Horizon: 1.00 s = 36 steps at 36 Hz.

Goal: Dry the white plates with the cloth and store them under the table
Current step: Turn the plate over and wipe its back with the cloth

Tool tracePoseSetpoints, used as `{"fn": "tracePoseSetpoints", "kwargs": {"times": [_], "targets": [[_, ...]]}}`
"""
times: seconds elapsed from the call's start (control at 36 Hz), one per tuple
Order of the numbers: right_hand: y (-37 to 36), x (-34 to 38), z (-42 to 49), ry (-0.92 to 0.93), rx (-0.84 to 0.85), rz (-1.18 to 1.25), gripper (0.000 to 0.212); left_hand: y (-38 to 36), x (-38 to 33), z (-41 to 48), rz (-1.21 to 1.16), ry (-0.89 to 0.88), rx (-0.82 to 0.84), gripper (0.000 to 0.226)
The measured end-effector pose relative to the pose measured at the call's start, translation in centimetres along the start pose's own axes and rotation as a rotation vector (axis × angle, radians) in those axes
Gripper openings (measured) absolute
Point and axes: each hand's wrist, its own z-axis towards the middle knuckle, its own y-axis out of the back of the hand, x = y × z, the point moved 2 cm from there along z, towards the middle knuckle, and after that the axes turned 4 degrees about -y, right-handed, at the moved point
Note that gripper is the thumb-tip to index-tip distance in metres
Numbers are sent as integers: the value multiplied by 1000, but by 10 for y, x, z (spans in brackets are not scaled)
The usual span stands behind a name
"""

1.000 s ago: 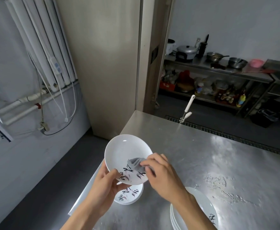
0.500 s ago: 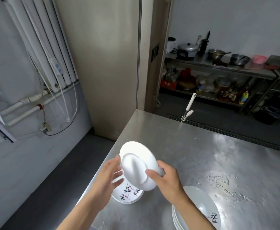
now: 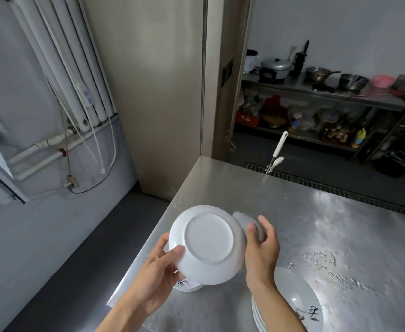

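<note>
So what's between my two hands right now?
A white plate, underside showing, between the left hand and the right hand holding the cloth; head view.

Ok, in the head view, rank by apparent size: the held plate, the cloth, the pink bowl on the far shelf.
Largest: held plate
Then: cloth, partly hidden by the right hand
Smallest: pink bowl, far off, so true size unsure

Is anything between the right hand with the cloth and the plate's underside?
Nothing visible does. The right hand holds the cloth beside the plate; the left hand grips its opposite edge, underside exposed.
</note>
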Motion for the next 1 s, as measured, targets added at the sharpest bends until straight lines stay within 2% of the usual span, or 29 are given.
{"fn": "tracePoseSetpoints", "kwargs": {"times": [0.08, 0.14, 0.28, 0.33, 0.39, 0.44, 0.56, 0.61, 0.67, 0.75, 0.81, 0.92, 1.0], "targets": [[2, 13, 3, 145, 21, -30, 40, 2, 1, -4, 38, -9, -15, 56], [-3, 23, 2, 251, 189, -115, 39, 2, 1, -6, 68, -15, -37, 52], [-33, 32, -36, 531, 624, -547, 34, -8, -1, -4, 87, -44, -35, 36], [-34, 29, -46, 589, 795, -594, 33, -9, -2, -2, 67, -73, -58, 41], [-28, 29, -45, 599, 870, -602, 27, -5, -5, -1, 60, -104, -93, 44], [-21, 30, -34, 604, 830, -626, 20, 0, -10, -2, 58, -121, -120, 46], [-26, 34, -15, 626, 580, -757, 15, 1, -12, -8, 101, -118, -85, 47], [-34, 37, -18, 629, 516, -759, 15, -2, -9, -12, 116, -107, -50, 43], [-41, 39, -31, 656, 545, -694, 18, -4, -7, -13, 126, -112, -41, 38], [-41, 37, -51, 674, 767, -597, 19, -3, -10, -12, 121, -138, -78, 40], [-33, 31, -48, 654, 836, -619, 17, 4, -14, -12, 97, -167, -129, 44], [-22, 22, -20, 585, 612, -741, 14, 19, -19, -14, 99, -194, -185, 48], [-22, 22, -6, 502, 422, -636, 17, 20, -18, -17, 66, -173, -172, 45]]}}
